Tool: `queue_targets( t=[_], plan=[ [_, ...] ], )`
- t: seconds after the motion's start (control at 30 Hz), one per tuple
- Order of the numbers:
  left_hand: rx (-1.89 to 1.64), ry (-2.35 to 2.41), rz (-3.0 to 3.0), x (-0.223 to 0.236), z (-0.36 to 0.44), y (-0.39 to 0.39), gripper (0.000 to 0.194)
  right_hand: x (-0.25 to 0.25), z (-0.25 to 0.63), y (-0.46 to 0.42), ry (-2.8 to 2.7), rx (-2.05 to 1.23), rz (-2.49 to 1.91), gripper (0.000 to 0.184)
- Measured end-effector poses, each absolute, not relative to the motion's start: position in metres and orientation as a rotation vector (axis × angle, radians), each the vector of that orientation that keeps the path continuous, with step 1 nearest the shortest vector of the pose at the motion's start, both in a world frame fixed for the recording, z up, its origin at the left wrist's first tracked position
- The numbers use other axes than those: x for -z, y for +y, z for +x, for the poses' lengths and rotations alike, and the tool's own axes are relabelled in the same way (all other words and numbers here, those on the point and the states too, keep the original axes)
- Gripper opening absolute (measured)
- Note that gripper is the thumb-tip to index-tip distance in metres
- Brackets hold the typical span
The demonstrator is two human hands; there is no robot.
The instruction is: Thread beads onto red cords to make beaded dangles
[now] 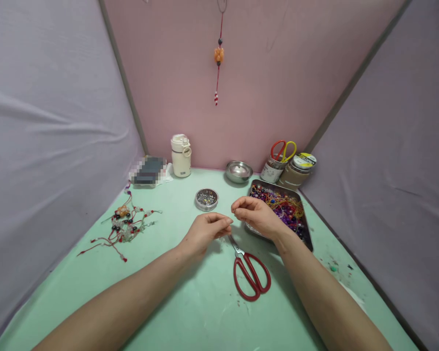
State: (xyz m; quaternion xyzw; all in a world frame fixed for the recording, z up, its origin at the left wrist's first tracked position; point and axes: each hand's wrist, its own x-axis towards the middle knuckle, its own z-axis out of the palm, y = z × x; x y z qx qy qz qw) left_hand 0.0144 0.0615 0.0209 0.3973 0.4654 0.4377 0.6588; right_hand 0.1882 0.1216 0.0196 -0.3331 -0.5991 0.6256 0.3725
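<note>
Over the middle of the green table, my left hand (208, 230) and my right hand (256, 214) face each other, a small gap between their fingertips. Both are closed in a pinch; whatever they hold is too small to make out. Red-handled scissors (251, 273) lie just below my hands, tips pointing up toward my left fingers. Behind my left hand stands a round tin (207, 200) of small shiny metal pieces. My right hand hovers at the near left edge of a dark tray (308, 234) full of purple beads and coloured cords, and partly hides it.
Finished-looking beaded strings (124, 224) lie at left. Along the back stand a cream bottle (181, 157), a steel bowl (239, 171), a jar (272, 170) holding scissors and a yellow-lidded jar (295, 173). A beaded red string (218, 54) hangs on the pink back wall.
</note>
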Motion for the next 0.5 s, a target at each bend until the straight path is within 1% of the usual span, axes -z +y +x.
queue_targets(
  t=[0.5],
  plan=[
    [-1.011, 1.056, 0.896, -0.0176, 0.0145, 0.0618, 0.029, -0.0210, 0.1866, 0.1198, -1.557, -1.594, -0.874, 0.019]
  ],
)
